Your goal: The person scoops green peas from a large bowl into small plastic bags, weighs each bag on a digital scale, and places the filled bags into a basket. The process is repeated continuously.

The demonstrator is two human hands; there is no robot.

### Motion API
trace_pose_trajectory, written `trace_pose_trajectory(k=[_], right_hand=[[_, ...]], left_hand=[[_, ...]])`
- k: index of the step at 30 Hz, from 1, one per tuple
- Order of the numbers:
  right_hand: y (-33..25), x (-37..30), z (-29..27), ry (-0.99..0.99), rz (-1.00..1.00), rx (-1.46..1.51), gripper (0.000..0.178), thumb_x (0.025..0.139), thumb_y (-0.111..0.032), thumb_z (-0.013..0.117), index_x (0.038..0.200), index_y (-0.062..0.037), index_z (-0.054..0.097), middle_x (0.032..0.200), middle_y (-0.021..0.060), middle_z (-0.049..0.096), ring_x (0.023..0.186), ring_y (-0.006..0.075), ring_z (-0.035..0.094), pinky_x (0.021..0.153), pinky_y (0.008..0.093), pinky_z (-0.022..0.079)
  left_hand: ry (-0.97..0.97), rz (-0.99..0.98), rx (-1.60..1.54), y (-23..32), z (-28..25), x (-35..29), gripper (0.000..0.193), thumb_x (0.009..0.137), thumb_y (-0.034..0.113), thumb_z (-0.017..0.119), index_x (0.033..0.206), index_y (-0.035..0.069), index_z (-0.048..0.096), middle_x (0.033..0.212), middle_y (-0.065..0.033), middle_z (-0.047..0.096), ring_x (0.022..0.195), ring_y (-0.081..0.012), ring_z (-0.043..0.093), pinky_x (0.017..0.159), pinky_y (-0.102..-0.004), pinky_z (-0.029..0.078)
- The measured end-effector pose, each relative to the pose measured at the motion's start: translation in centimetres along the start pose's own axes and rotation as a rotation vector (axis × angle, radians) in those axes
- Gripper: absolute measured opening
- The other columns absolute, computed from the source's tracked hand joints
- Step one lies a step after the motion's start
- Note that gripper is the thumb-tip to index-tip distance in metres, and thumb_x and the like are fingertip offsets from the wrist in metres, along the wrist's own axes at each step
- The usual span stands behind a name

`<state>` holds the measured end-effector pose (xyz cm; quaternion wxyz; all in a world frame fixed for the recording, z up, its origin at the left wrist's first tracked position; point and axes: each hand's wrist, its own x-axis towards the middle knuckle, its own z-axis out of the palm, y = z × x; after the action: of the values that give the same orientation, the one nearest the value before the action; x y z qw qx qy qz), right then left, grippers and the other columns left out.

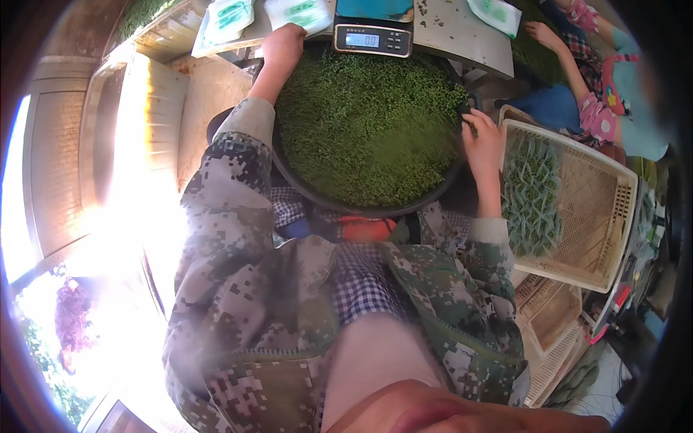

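Gripping the round black tray of green tea leaves at its rim, left hand and right hand held it below the scale; filled packets half-filled the basket, much tea remaining.

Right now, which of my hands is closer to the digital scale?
Left. The left hand grips the far rim of the round basin of green tea leaves, just beside the digital scale. The right hand rests on the basin's right rim, farther from it.
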<state>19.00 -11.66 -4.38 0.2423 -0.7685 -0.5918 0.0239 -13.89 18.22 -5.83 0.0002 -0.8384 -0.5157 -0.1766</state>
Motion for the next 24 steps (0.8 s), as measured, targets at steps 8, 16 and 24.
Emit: trace_pose_trajectory(k=[8, 16, 24], right_hand=[[-5.4, 2.1, 1.8, -0.055, -0.145, 0.055, 0.013, 0.085, -0.017, 0.061, 0.096, -0.0130, 0.066, 0.116, 0.0040, 0.059, 0.110, 0.0246, 0.054, 0.102, 0.0587, 0.022], [-9.1, 2.6, 3.2, -0.113, -0.238, 0.116, 0.011, 0.085, -0.016, 0.062, 0.094, -0.0132, 0.066, 0.115, 0.0045, 0.059, 0.108, 0.0247, 0.055, 0.102, 0.0596, 0.022], [-11.1, 2.6, 2.9, -0.232, -0.211, 0.256, 0.012, 0.084, -0.015, 0.062, 0.095, -0.0118, 0.067, 0.116, 0.0067, 0.059, 0.109, 0.0258, 0.054, 0.101, 0.0515, 0.030]], left_hand=[[-0.183, -0.042, -0.003, -0.3, -0.9, 1.7, 0.020, 0.079, 0.024, 0.055, 0.089, 0.023, 0.072, 0.090, -0.0071, 0.067, 0.086, -0.0277, 0.064, 0.071, -0.0391, 0.051], [-0.320, -0.121, -0.096, -2.9, 0.1, 4.5, 0.023, 0.075, 0.033, 0.060, 0.088, 0.017, 0.072, 0.087, -0.0070, 0.068, 0.083, -0.0273, 0.064, 0.075, -0.0387, 0.050], [0.045, -0.231, -0.362, -0.7, -4.1, 1.3, 0.022, 0.076, 0.028, 0.064, 0.088, 0.010, 0.069, 0.083, -0.0081, 0.068, 0.080, -0.0245, 0.065, 0.072, -0.0359, 0.050]])
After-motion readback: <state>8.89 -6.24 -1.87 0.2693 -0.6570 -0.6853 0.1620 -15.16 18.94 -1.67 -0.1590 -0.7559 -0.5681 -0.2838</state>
